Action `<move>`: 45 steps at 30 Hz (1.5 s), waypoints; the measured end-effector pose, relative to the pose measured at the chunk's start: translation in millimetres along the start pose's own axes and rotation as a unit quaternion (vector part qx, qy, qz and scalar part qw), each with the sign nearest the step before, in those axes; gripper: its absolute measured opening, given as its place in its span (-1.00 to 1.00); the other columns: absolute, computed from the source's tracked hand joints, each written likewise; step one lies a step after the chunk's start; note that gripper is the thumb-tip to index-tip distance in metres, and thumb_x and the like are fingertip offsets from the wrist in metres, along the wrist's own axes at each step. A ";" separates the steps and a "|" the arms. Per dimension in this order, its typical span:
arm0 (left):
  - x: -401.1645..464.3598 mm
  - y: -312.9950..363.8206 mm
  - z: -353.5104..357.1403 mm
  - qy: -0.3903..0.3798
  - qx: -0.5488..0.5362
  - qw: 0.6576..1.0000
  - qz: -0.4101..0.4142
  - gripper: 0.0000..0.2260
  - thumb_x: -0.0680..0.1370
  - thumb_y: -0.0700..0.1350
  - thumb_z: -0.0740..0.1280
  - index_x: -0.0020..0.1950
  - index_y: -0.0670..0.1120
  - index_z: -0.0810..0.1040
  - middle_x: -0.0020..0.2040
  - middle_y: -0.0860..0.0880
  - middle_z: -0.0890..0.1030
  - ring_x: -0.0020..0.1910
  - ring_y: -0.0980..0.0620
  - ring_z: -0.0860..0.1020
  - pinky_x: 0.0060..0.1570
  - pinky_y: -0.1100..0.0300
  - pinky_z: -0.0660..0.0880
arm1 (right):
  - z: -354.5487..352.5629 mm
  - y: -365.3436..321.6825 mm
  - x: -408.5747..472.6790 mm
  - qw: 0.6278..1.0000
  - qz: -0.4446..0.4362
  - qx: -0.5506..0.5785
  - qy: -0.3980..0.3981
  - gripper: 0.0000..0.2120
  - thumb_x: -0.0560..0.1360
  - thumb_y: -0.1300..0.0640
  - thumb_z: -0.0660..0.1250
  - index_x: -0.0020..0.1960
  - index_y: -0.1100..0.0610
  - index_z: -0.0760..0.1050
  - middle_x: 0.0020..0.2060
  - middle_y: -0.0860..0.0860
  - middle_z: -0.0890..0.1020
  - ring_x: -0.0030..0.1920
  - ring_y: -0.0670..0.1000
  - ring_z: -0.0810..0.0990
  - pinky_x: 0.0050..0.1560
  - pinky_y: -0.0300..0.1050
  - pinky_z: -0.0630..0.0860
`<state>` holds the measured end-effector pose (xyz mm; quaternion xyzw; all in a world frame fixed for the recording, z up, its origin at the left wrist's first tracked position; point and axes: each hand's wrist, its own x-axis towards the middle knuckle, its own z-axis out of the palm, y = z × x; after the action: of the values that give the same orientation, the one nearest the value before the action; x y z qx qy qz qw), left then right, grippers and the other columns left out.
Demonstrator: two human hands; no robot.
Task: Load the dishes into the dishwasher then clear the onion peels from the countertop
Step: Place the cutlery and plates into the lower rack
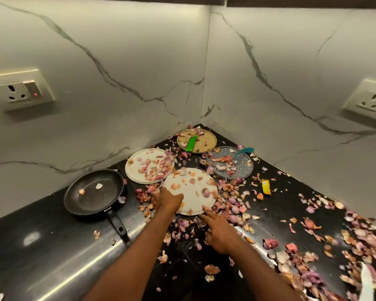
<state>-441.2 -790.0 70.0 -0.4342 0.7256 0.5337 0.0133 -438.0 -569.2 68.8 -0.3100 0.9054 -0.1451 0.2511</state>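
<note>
A white plate (193, 187) with a few onion peels on it lies in the middle of the black countertop (52, 246). My left hand (168, 202) grips its near left rim. My right hand (217, 231) rests just before the plate's front edge, fingers spread, holding nothing. A second white plate (137, 168) heaped with peels lies behind and to the left. Behind it are a gold round plate (206, 140) and a glittery silver plate (243, 168). A black frying pan (91, 196) sits at the left. Onion peels (313, 242) are scattered across the counter, thickest at the right.
A green packet (191, 143) lies on the gold plate and a yellow wrapper (266, 186) on the counter at the right. The marble walls meet in a corner behind the plates, with a socket on the left wall (20, 92) and one on the right wall (371, 101).
</note>
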 end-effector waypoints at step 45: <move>-206.6 15.0 -20.4 -0.332 -0.473 0.816 -0.018 -0.10 0.37 0.58 0.00 0.28 -0.03 0.70 0.27 -0.20 0.67 0.21 -0.30 0.65 0.08 -0.28 0.63 | -37.1 5.6 -118.4 0.699 0.185 0.605 0.334 -0.63 0.65 -0.10 0.31 0.10 0.18 0.68 -0.08 0.13 0.77 -0.07 0.19 0.76 0.06 0.24 0.68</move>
<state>-313.2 -678.0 190.0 -0.1965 0.3275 0.9225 0.0556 -380.2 -485.8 140.5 0.1507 0.6861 -0.7063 0.0879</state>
